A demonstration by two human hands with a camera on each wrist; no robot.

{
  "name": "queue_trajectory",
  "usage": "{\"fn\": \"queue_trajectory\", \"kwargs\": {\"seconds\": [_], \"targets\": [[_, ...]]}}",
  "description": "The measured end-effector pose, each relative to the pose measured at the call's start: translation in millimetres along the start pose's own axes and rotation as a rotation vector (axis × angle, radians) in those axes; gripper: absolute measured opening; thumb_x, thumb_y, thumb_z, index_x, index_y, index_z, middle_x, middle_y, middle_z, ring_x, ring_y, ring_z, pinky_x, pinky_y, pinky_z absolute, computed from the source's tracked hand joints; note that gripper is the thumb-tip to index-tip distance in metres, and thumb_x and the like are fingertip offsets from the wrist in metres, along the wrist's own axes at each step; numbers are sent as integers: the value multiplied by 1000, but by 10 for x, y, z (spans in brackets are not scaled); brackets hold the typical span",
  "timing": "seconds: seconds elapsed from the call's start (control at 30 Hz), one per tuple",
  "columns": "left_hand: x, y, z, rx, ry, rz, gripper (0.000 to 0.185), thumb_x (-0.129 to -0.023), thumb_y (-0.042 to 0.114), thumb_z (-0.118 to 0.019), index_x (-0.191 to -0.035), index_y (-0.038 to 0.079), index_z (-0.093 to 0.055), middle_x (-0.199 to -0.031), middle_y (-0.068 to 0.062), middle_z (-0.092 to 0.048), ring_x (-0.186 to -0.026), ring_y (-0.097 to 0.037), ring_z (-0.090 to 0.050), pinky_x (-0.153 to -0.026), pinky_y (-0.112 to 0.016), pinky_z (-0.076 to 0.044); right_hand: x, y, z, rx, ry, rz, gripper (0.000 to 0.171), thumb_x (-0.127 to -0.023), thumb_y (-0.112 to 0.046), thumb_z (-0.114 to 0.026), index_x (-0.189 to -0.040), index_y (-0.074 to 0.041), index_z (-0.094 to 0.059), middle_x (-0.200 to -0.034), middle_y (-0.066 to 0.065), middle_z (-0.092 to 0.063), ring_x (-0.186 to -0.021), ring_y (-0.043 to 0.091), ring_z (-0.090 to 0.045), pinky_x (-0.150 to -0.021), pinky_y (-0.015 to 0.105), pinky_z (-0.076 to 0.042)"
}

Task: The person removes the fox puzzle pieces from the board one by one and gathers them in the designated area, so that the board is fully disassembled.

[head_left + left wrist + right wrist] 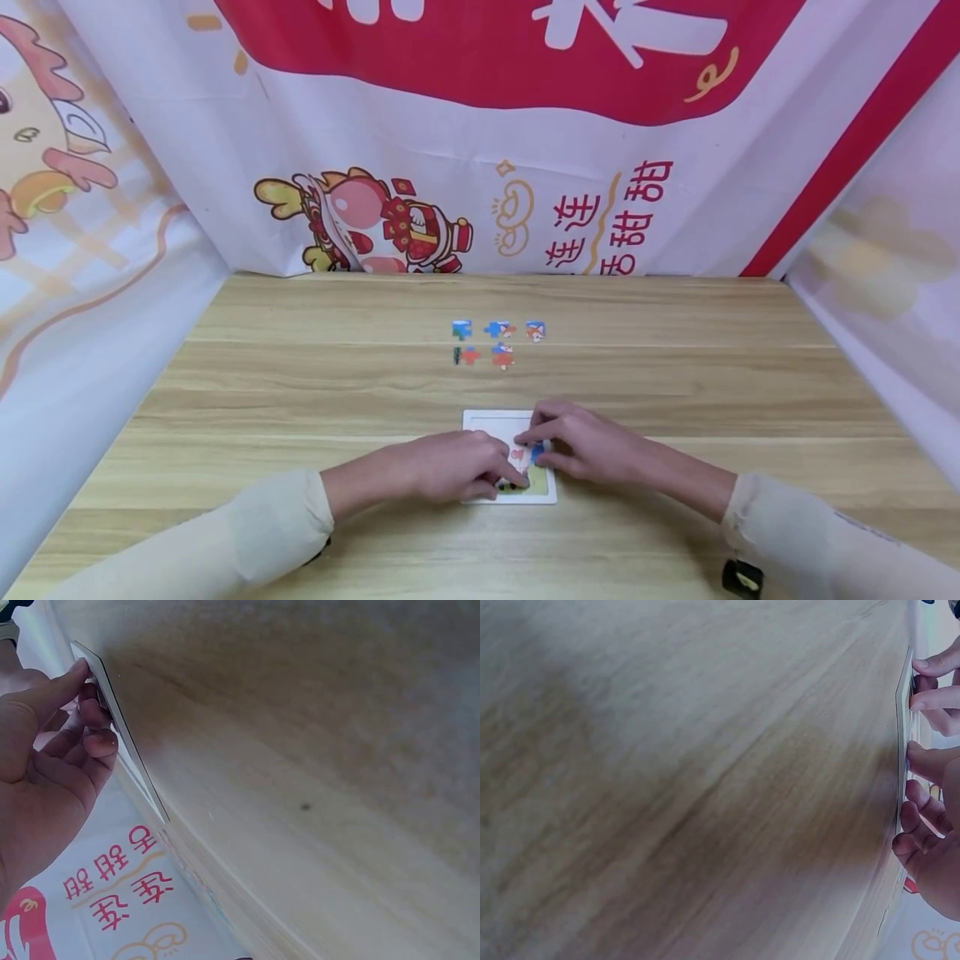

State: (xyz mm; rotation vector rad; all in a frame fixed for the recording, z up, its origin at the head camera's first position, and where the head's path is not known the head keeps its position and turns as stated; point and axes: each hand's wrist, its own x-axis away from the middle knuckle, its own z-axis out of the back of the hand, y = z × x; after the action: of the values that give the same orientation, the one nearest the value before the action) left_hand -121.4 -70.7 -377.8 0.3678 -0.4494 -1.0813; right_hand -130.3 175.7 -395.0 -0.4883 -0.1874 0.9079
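A white-bordered puzzle board (472,423) lies on the table, with a pale picture inside its frame. My left hand (465,467) reaches over its lower left part, index finger stretched onto the picture near a yellow-green area and the other fingers bent. From the right, my right hand (592,442) rests at the board's right side. Its thumb and forefinger stand apart around a blue puzzle piece (537,452), fingertips touching the surface. In the left wrist view, the left fingertips meet the board edge (124,742). Both hands partly hide the picture.
Behind the board several loose puzzle pieces lie in two rows, among them a blue-green piece (462,329) and a red-orange piece (503,358). The wooden table (300,367) ends at a printed cloth backdrop (420,108), with cloth at both sides.
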Motion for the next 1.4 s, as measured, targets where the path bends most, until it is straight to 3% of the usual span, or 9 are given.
{"fn": "queue_trajectory", "kwargs": {"seconds": [0.47, 0.83, 1.13, 1.4], "targets": [[-1, 11, -5, -31, -16, -1, 32, -99, 6, -69, -130, 15, -74, -111, 1, -70, -86, 1, -53, -80, -12, -45, -33, 7, -14, -85, 37, -26, 23, -93, -10, -78, -116, -13, -76, -103, -3, -65, -83, 10, -53, -73, 23, -48], [8, 23, -1, -70, -20, 3, 33, -100, 7, -68, -131, 17, -73, -118, 2, -70, -97, 1, -57, -89, -16, -48, -61, -11, 21, -108, 9, -67, 24, -92, -10, -79, -115, -15, -73, -97, -8, -64, -83, 9, -54, -74, 24, -49], [17, 31, 0, -60, -19, -1, 32, -100, 8, -68, -130, 16, -73, -105, 4, -67, -86, 0, -53, -81, -14, -46, -48, -5, 70, -207, 16, -88, 21, -98, 0, -68, -111, -15, -74, -102, -6, -70, -90, 8, -60, -80, 26, -53], [13, 10, -2, -21, -25, -8, 33, -99, 7, -69, -131, 15, -73, -96, 4, -64, -78, 1, -48, -75, -12, -44, -52, 28, 89, -338, 8, -132, 19, -99, -1, -66, -108, -16, -75, -95, -7, -69, -81, 7, -57, -72, 23, -50]]}}
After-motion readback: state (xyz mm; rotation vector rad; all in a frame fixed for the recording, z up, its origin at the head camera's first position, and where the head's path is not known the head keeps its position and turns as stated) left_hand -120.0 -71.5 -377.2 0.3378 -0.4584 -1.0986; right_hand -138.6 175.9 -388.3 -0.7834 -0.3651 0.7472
